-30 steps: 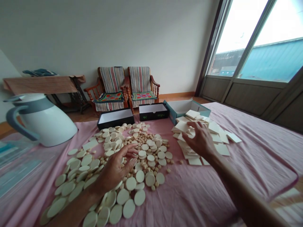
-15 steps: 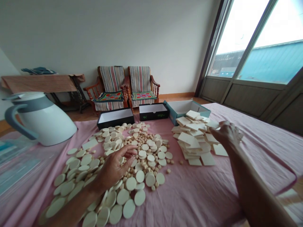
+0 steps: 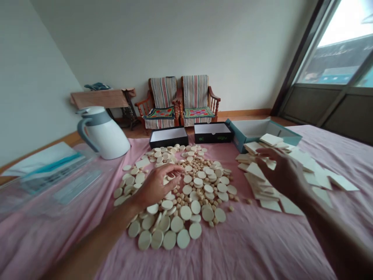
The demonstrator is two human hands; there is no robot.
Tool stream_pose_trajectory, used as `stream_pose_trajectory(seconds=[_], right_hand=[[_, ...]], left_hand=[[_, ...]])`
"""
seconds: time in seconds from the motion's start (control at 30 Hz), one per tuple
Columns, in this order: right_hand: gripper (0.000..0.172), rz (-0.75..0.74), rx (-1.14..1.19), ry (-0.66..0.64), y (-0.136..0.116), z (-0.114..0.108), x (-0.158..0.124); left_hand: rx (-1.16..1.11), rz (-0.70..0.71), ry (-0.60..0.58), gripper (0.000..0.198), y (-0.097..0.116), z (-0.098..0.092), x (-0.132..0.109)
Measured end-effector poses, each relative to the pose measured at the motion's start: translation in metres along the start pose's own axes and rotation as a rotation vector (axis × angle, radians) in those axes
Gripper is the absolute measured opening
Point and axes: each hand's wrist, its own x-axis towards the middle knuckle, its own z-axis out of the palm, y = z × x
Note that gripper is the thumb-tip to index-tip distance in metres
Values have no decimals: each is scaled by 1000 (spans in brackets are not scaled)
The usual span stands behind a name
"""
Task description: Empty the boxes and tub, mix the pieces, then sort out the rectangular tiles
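Note:
My left hand (image 3: 160, 184) hovers over a wide heap of pale wooden discs (image 3: 185, 212), its fingers curved and the thumb held apart. Small wooden beads or balls (image 3: 201, 165) lie among the discs beneath its fingertips. At the right, my right hand (image 3: 281, 171) is above a pile of thin square wooden tiles (image 3: 256, 171), thumb and index finger spread. No tile is plainly gripped, and its other fingers are partly hidden. Tiles lie both left and right of this hand, some fanned out toward the right.
Behind the heaps stand a black box with a white inside (image 3: 169, 140), a second black box (image 3: 214, 136) and a larger teal box (image 3: 241, 142). A white jug (image 3: 110, 140) and clear plastic packaging (image 3: 70, 182) are at the left on the pink cloth (image 3: 227, 249).
The view has swung left, so everything sits further right in it. My right hand has moved from the tile pile's right side to over its middle. The left hand stays above the discs.

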Motion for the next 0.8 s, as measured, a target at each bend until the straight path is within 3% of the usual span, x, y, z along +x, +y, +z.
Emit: stream_pose_trajectory(seconds=[0.13,0.2,0.23,0.37,0.4,0.47,0.6,0.8], right_hand=[[32,-407,214,-334,-71,23,-30],[42,-571,272,-471,-104,31,-47],[48,-641,299,-538,-120,33,-55],[58,-925,427,-724,-180,43,-77],[56,-992,446,-736,-192,48,-81],[49,-1083,448,-725,-212,62,-88],[37,-1040,378,-637,-227,92,-93],[34,-858,175,-586,-208,109,-62]], left_hand=[[187,7,-223,23,-11,-35,-22],[228,-42,-184,22,-19,-47,-36],[230,-85,-85,22,-24,-49,-41],[186,-258,514,22,-48,-43,-54],[181,-281,618,21,-55,-39,-56],[171,-312,719,21,-66,-32,-60],[189,-330,736,23,-81,-30,-75],[181,-389,704,23,-94,-42,-92]])
